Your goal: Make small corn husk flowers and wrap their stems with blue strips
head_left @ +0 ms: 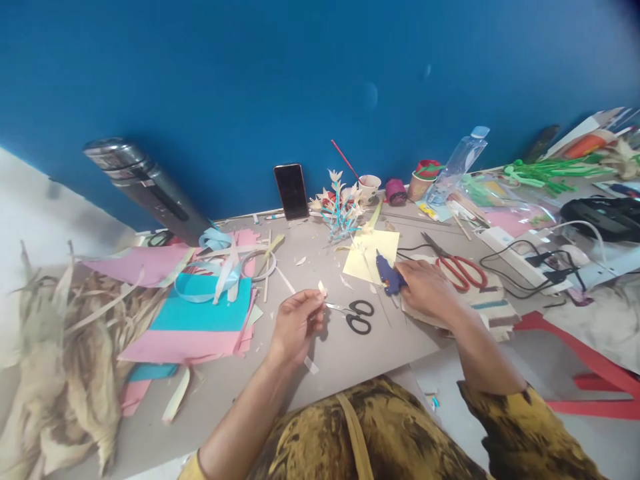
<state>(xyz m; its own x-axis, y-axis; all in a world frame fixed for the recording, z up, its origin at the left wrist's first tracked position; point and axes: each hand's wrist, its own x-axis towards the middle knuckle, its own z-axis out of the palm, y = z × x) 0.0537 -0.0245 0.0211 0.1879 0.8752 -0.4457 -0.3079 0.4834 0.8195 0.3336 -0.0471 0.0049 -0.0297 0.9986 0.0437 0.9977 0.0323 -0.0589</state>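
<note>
"Cream-coloured, the small piece [322, 289] we pinch in our left hand [297, 321]: where is it?"

"Near the tips of the black-handled scissors [352, 312]."

"And our right hand [425, 288]?"

"We grip the blue glue gun [389, 275] with it, by the yellow paper [360, 265]; beyond, pale flowers [342, 215] stand near a phone [291, 192]."

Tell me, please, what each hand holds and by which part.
Left hand: cream pointed sliver, by its lower end. Right hand: blue plastic glue gun, apparently its handle.
</note>
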